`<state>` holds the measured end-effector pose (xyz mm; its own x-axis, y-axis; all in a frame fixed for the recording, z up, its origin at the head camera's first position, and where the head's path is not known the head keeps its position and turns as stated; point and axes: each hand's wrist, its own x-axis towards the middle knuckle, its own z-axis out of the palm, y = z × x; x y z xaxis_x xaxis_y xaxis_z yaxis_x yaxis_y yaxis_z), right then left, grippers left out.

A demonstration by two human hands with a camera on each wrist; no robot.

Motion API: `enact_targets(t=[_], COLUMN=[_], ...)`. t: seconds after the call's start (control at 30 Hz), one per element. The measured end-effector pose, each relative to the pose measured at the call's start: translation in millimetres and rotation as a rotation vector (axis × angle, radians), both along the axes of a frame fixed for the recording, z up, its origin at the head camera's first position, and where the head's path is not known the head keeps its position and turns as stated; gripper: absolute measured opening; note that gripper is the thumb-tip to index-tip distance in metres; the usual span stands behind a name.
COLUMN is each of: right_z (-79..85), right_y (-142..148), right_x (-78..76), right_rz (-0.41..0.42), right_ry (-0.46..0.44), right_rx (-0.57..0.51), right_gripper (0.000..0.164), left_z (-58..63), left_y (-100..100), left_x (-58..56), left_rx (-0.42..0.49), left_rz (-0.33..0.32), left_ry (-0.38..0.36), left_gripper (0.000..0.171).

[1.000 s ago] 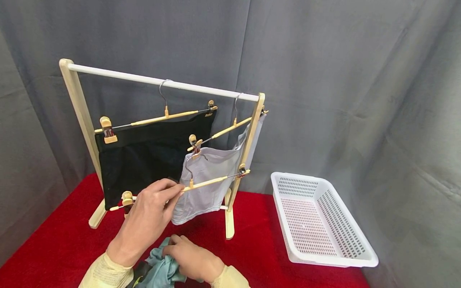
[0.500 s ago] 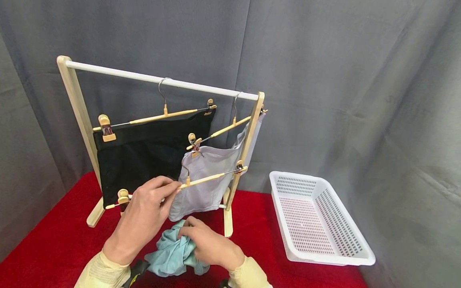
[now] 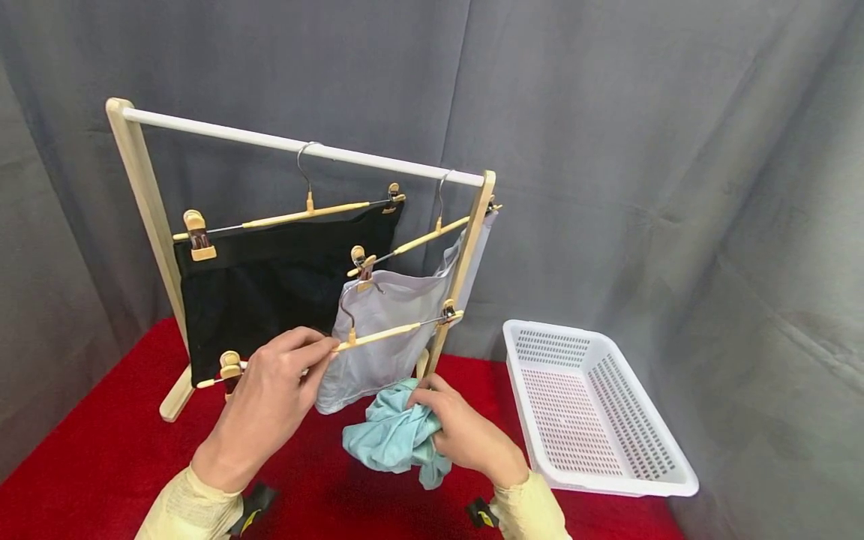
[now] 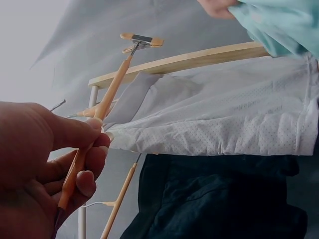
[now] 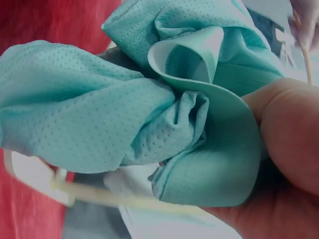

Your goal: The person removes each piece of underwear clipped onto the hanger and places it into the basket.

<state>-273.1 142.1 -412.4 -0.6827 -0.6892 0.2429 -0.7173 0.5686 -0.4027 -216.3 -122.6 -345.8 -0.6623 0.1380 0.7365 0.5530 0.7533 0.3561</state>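
Note:
My left hand pinches a clip hanger by its yellow bar, left of the metal hook. Nothing hangs from the clip at its far end. Bunched in my right hand is a teal garment of perforated fabric, gripped by its smooth, wide waistband. It hangs above the red cloth, right of and lower than the left hand. Behind the hanger, a light grey garment and a black one hang from clip hangers on the rack.
The wooden rack with its white top bar stands on a red cloth. On the right is a white perforated basket. A grey curtain covers the back.
My right hand has lifted the teal garment and carried it right, away from beneath the left hand. The left hand has shifted slightly left, still holding the hanger.

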Motion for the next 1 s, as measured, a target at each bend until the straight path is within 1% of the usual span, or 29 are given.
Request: enact_targets(t=[0.2, 0.37, 0.5, 0.6, 0.7, 0.83, 1.0], right_z=[10.7, 22.1, 35.3, 45.2, 53.3, 61.5, 64.7], right_y=[30.6, 56.5, 79.0, 96.0, 115.2, 142.7, 175.6], right_x=[-6.9, -11.4, -14.2, -16.9, -19.3, -22.2, -22.5], right_rz=[-0.073, -0.122, -0.173, -0.196, -0.226, -0.282, -0.372], right_ry=[0.045, 0.086, 0.127, 0.182, 0.238, 0.289, 0.323], right_rx=[-0.061, -0.081, -0.098, -0.114, -0.112, -0.108, -0.097], right_gripper=[0.045, 0.049, 0.050, 0.048, 0.047, 0.046, 0.041], left_z=[-0.3, -1.3, -2.3, -2.4, -1.9, -0.7, 0.0], left_y=[2.0, 3.7, 3.9, 2.6, 1.6, 1.4, 2.2], left_x=[-0.6, -1.6, -1.9, -1.2, -0.5, 0.2, 0.6], left_rx=[0.001, 0.007, 0.008, 0.003, -0.002, -0.012, -0.020], left_rz=[0.002, -0.002, -0.003, 0.001, -0.002, -0.006, -0.001], left_ry=[-0.009, -0.013, -0.020, -0.019, -0.010, -0.011, -0.030], left_gripper=[0.031, 0.031, 0.031, 0.032, 0.032, 0.032, 0.032])
